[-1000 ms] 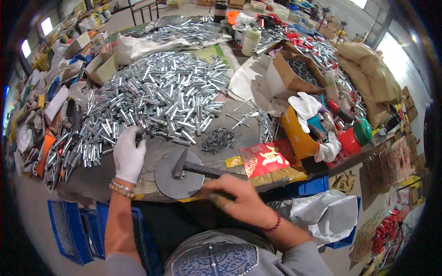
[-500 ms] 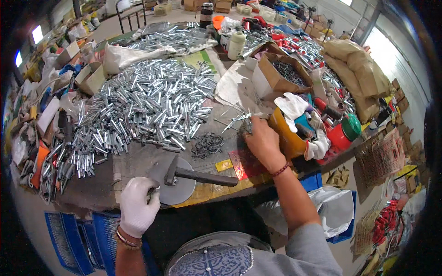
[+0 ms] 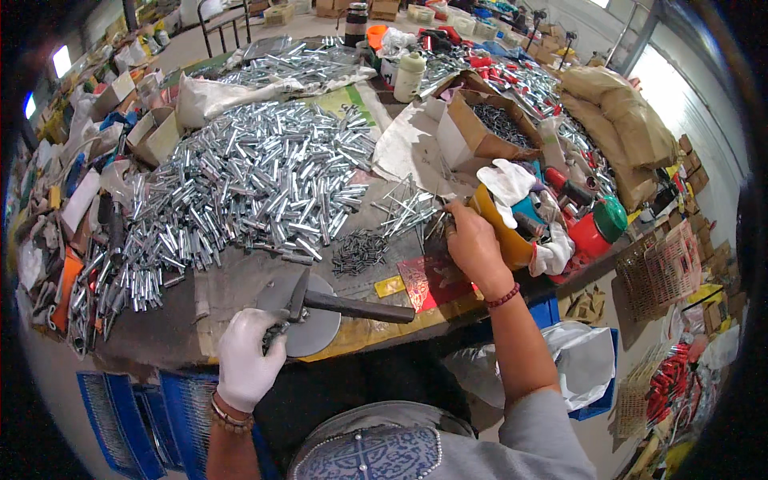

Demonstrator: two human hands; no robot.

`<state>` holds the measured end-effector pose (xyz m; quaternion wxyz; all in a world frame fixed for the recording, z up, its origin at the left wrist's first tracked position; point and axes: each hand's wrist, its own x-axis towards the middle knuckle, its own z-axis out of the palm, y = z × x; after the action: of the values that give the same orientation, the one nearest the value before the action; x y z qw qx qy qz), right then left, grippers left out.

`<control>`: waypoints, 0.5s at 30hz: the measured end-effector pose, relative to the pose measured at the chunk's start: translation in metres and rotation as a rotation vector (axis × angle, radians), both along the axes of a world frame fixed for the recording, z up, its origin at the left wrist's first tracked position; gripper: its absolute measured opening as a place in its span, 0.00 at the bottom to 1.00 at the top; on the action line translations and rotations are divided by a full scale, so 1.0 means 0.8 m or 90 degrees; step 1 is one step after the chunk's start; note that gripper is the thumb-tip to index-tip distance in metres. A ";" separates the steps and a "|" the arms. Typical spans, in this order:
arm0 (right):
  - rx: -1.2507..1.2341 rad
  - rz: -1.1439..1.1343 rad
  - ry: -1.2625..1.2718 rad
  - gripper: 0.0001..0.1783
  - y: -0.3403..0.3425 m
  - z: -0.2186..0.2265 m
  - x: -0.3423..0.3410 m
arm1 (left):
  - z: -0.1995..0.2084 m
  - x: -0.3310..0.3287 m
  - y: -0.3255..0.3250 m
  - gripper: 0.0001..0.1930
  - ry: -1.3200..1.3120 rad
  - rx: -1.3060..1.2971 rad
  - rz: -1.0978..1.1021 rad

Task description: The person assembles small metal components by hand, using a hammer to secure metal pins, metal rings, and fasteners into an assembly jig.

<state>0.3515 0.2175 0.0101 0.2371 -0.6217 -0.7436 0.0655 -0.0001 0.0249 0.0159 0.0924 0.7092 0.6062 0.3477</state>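
Observation:
My left hand (image 3: 252, 360), in a white glove, is closed around a small metal piece, mostly hidden by the fingers, at the left edge of a round grey metal plate (image 3: 320, 330). Across that plate lies a hammer (image 3: 352, 307), its head near the glove and its dark handle toward the right. My bare right hand (image 3: 478, 250) is at the yellow bucket's left side, fingers curled together beside thin metal rods; what they grip is hidden. A loose heap of thin rods (image 3: 404, 210) lies left of it, above a small pile of short dark pins (image 3: 360, 252).
A large heap of shiny metal tubes (image 3: 264, 176) covers the table's left and middle. At right stand a yellow bucket (image 3: 502, 232) with gloves over it, a red container with a green lid (image 3: 610, 220) and a cardboard box of dark parts (image 3: 480, 132). A red packet (image 3: 432, 280) lies near the front edge.
My right hand has shifted slightly right, off the thin rods, which now show more fully and lie spread out. My left hand has moved a little to the right beside the plate.

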 end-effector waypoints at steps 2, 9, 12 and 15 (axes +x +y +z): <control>-0.035 -0.004 -0.009 0.19 0.009 -0.014 0.003 | -0.007 0.001 0.003 0.16 -0.069 -0.023 0.022; 0.015 0.142 -0.014 0.17 0.002 -0.013 -0.056 | -0.025 0.002 0.012 0.18 -0.202 -0.061 0.133; -0.011 0.267 0.067 0.19 -0.001 0.000 -0.068 | -0.038 -0.002 0.011 0.18 -0.149 0.020 0.128; 0.044 0.165 0.084 0.17 0.041 0.012 -0.059 | -0.030 0.000 0.007 0.19 -0.184 -0.035 0.149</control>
<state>0.3040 0.2502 0.0199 0.2961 -0.5061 -0.8025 0.1105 -0.0001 0.0307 -0.0080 0.1569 0.5738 0.6742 0.4377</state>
